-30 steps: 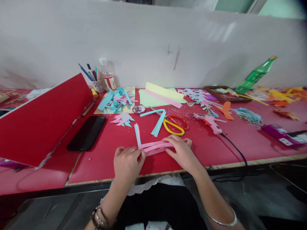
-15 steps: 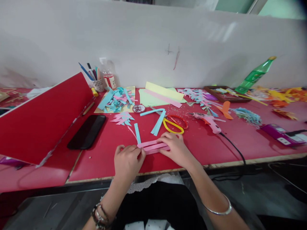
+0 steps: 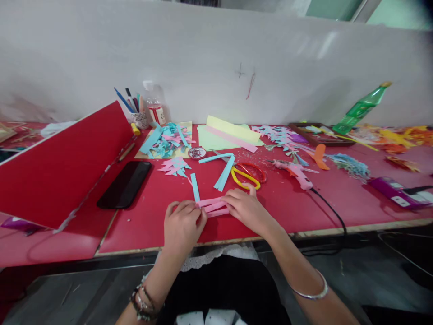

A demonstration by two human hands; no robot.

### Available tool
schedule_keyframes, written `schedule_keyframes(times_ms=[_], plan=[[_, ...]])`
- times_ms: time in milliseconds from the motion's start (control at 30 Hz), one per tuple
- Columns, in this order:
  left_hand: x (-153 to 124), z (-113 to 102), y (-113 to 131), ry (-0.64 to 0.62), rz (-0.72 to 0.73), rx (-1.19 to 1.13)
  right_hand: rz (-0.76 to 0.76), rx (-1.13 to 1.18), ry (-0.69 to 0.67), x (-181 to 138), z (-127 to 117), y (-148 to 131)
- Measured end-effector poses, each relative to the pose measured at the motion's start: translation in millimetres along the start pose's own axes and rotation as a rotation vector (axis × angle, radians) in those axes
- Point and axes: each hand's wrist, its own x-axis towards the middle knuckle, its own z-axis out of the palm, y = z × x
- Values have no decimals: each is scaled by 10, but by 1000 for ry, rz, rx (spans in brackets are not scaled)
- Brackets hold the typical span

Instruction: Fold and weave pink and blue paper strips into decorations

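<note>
Several pink paper strips stretch between my two hands, close above the red tabletop near its front edge. My left hand is closed on their left ends, thumb and fingers pinched together. At the other end, my right hand pinches the strips with its fingertips. A blue paper strip reaches away from my left fingers; whether they hold it I cannot tell. Beyond my hands lie a folded blue strip and scissors with red and yellow handles.
Left stand a phone and a propped red board. Behind are a pile of blue and pink paper pieces and yellow and green sheets. At right lie a pink glue gun with a cord and a purple device.
My right fingers have shifted slightly along the pink strips, and one finger now sticks up. My left hand keeps its pinch. The whole view has moved a little.
</note>
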Motion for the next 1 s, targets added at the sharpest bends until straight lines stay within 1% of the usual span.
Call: schedule_keyframes(times_ms=[67, 133, 300, 400, 500, 600, 800, 900, 1000], plan=[[-6, 34, -14, 10, 28, -34, -9, -57, 17, -9, 26, 9], [-11, 65, -25, -9, 41, -46, -13, -107, 30, -15, 42, 20], [-16, 79, -27, -63, 13, 6, -31, -162, 75, -10, 25, 22], [-21, 67, -25, -103, -4, 25, -66, -168, 105, 5, -5, 3], [-23, 65, -24, -114, -18, 22, -99, -186, 120, 28, -47, -20], [-18, 54, -22, -141, -15, 18, -129, -197, 95, 79, -109, -51], [2, -2, -6, -170, 9, 22, -224, -101, 24, 271, -204, -166], [6, -4, 7, -181, -31, 17, -253, -82, 19, 344, -224, -223], [0, 15, 15, -191, -103, 45, -303, -37, 7, 381, -254, -263]])
